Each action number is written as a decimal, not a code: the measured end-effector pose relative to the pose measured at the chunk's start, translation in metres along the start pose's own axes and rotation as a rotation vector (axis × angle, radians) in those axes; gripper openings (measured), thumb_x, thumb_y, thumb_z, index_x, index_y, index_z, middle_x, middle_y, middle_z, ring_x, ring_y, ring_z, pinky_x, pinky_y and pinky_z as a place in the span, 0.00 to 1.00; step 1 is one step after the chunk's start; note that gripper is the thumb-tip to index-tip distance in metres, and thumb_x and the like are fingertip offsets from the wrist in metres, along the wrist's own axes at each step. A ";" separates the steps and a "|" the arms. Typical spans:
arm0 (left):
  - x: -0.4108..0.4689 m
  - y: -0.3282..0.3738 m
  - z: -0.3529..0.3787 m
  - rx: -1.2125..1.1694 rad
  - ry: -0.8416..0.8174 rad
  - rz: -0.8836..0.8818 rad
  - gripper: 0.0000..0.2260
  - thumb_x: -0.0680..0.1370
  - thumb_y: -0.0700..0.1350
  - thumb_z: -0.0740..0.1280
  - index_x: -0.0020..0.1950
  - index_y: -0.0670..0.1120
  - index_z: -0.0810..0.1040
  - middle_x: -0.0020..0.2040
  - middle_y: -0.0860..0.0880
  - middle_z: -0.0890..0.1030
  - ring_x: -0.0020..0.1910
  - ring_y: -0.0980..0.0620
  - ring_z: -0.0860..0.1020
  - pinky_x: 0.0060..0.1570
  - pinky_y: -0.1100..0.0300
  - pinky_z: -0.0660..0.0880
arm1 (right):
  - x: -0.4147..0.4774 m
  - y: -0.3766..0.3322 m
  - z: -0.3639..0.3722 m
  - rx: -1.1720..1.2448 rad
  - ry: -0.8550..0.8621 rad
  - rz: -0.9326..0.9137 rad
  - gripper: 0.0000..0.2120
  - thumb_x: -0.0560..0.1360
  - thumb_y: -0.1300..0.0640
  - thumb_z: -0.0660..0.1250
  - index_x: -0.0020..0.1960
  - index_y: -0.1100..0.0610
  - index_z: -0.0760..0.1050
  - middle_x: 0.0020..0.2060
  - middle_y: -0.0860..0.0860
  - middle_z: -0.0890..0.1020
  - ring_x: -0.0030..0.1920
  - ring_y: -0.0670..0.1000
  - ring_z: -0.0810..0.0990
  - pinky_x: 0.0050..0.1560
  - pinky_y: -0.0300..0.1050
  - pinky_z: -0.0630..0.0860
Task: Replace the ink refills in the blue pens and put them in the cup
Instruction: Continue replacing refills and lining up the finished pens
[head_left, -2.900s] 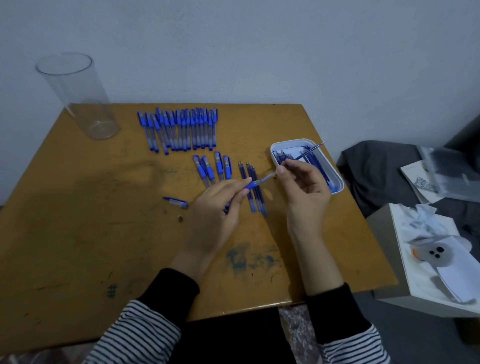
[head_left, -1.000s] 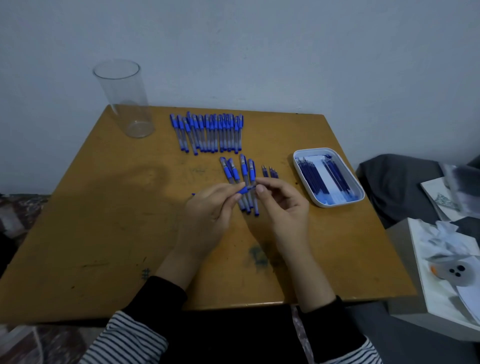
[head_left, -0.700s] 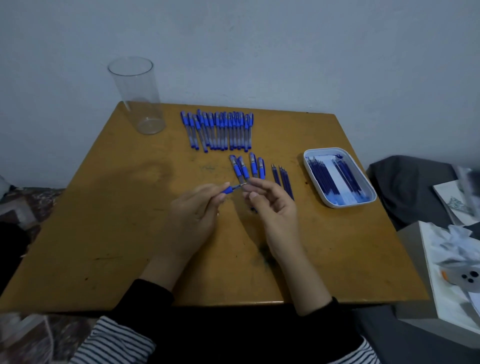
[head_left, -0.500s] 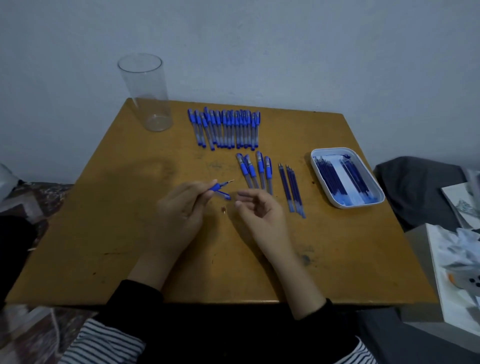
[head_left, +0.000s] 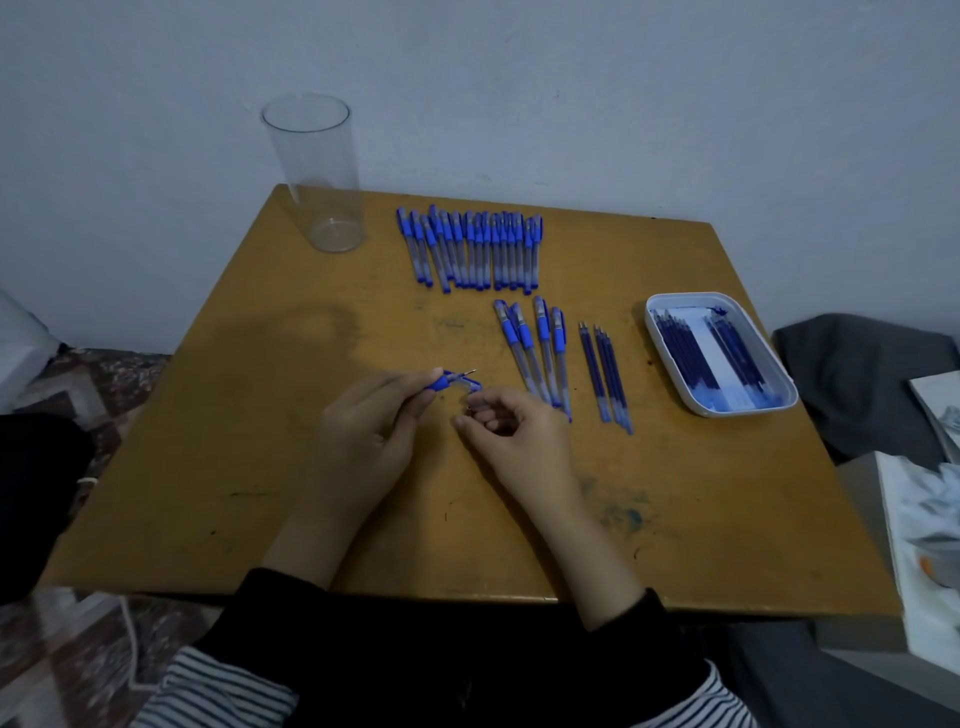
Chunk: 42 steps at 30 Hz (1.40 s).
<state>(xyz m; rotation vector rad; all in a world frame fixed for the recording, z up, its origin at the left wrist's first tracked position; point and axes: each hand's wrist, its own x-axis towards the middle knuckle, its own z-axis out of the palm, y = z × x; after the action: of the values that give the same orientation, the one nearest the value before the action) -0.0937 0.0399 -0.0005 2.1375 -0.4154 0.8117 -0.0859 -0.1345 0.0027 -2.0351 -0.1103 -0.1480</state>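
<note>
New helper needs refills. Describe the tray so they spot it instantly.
Find the wooden table. Near its right edge sits a shallow white tray of dark blue refills. The only other container, a clear cup, stands tall at the far left corner.

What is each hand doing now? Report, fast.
Left hand: holding a blue pen.
Right hand: fingers curled; whether it holds anything cannot be told.

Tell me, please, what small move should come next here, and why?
Probably the right hand should pick up the loose blue plastic cap beside its fingertips: the left hand grips a blue pen whose metal tip is bare.
</note>
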 end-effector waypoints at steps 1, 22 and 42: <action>-0.001 -0.001 0.001 -0.004 0.003 0.000 0.10 0.79 0.38 0.70 0.59 0.42 0.85 0.53 0.49 0.85 0.50 0.54 0.82 0.50 0.57 0.79 | 0.000 0.000 0.001 -0.012 0.007 -0.008 0.10 0.72 0.59 0.76 0.52 0.55 0.83 0.41 0.47 0.82 0.43 0.45 0.80 0.47 0.36 0.79; -0.002 -0.005 -0.001 -0.013 -0.050 -0.013 0.09 0.80 0.40 0.69 0.59 0.43 0.85 0.53 0.51 0.85 0.49 0.53 0.82 0.48 0.55 0.79 | 0.000 -0.003 -0.017 0.601 0.124 0.027 0.07 0.74 0.68 0.71 0.53 0.64 0.80 0.44 0.48 0.86 0.46 0.44 0.83 0.49 0.37 0.78; -0.005 -0.004 0.003 -0.064 -0.067 0.052 0.09 0.78 0.37 0.72 0.57 0.42 0.85 0.53 0.54 0.84 0.51 0.58 0.81 0.53 0.63 0.75 | 0.001 0.001 -0.006 0.353 -0.033 -0.103 0.05 0.78 0.59 0.69 0.51 0.60 0.80 0.41 0.48 0.81 0.43 0.45 0.79 0.45 0.37 0.75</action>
<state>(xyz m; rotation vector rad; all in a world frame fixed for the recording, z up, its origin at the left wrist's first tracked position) -0.0937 0.0401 -0.0079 2.1070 -0.5268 0.7472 -0.0854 -0.1404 0.0047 -1.6803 -0.2444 -0.1482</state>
